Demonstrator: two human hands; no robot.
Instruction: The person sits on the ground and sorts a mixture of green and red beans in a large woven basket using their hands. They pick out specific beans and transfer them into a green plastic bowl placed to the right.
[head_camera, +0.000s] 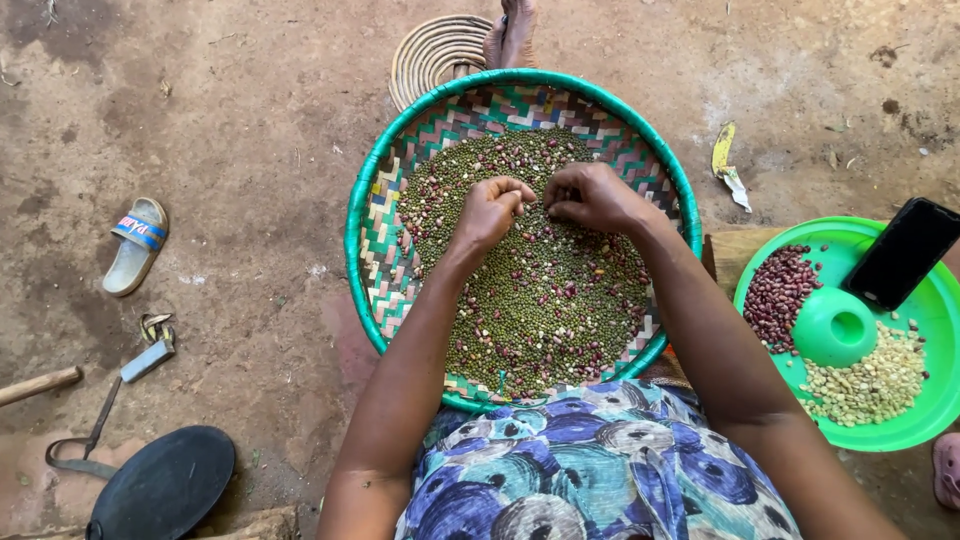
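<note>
A round woven tray (378, 215) with a green rim rests on my lap, which is draped in a blue patterned cloth. It holds a spread of small green grains mixed with reddish beans (545, 300). My left hand (490, 208) hovers over the far part of the heap, its fingers curled and pinched together over the grains. My right hand (592, 196) is just beside it, fingertips bunched and touching the grains. Whether either hand holds any grains is hidden by the fingers.
To my right lies a green plastic plate (925, 315) with red beans (780, 290), pale beans (870, 380), a small green cup (835, 327) and a black phone (905, 252). On the dirt floor: a sandal (135, 243), a coiled mat (435, 52), a black lid (165, 485), a foot (512, 35).
</note>
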